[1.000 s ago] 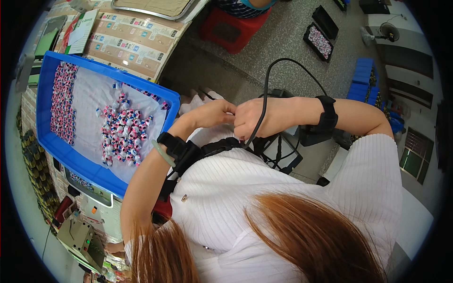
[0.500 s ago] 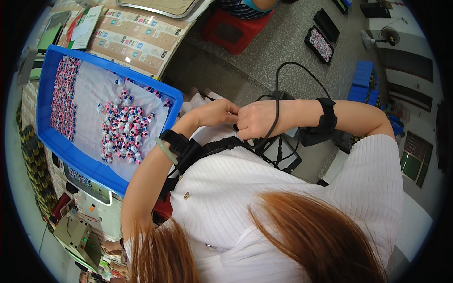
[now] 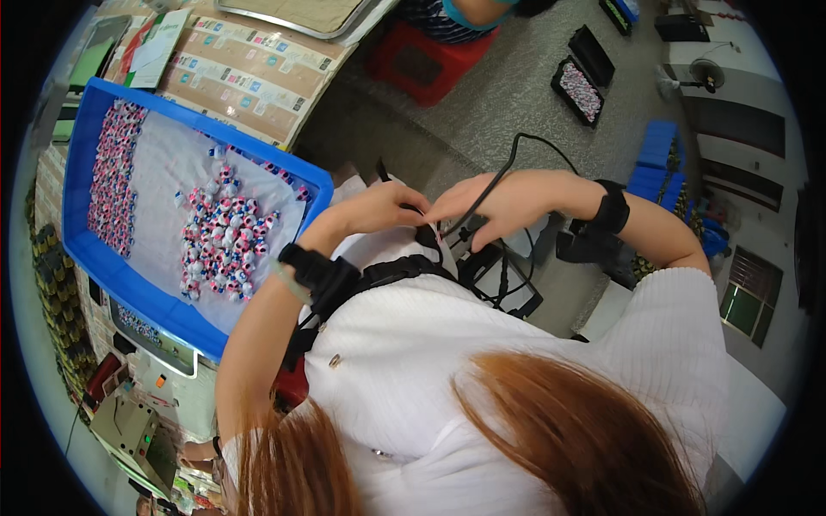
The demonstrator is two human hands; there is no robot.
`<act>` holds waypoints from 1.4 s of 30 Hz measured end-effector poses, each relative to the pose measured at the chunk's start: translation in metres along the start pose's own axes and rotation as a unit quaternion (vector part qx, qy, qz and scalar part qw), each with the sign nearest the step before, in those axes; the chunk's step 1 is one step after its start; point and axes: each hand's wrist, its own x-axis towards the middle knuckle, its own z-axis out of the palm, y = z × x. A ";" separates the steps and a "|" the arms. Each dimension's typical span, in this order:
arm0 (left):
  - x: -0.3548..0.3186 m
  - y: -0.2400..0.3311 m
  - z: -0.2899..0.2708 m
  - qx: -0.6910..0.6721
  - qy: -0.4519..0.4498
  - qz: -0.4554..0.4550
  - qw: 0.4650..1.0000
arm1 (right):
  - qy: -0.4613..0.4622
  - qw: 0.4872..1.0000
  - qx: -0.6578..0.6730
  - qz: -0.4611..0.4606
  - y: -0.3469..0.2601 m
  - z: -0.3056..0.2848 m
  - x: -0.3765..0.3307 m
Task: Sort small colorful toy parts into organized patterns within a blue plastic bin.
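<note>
My two hands meet in front of my waist, just above the black waist belt (image 3: 409, 268). Bent and closed, the fingers of my left hand (image 3: 374, 207) have something dark and narrow at their tips, too small to make out. My right hand (image 3: 508, 199) reaches across with its fingers stretched toward the left fingertips and its thumb held apart. A black cable (image 3: 497, 179) loops up past the right hand. Beside my left forearm stands a blue tray (image 3: 196, 120) with a pile of small wrapped pieces (image 3: 225, 241) in pink, blue and white.
The tray rests on a patterned table (image 3: 249, 77) with a metal pan (image 3: 297, 19) at its far edge. Beyond sits a person on a red stool (image 3: 422, 62). An open black case (image 3: 581, 86) of small pieces lies on the floor; blue crates (image 3: 658, 163) stand at the right.
My right hand has opened out, its thumb moving away from the fingers, and its wrist has shifted right. The cable loop has moved with it. The left hand stays nearly in place.
</note>
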 end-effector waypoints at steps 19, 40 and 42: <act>0.002 0.007 0.004 0.207 0.004 0.086 0.975 | 0.019 0.881 0.443 0.164 0.044 0.015 0.006; -0.036 0.033 0.007 0.377 0.215 0.204 0.878 | 0.196 0.676 0.700 0.121 0.044 0.077 0.019; -0.036 0.035 0.007 0.392 0.219 0.220 0.866 | 0.181 0.665 0.711 0.140 0.044 0.074 0.019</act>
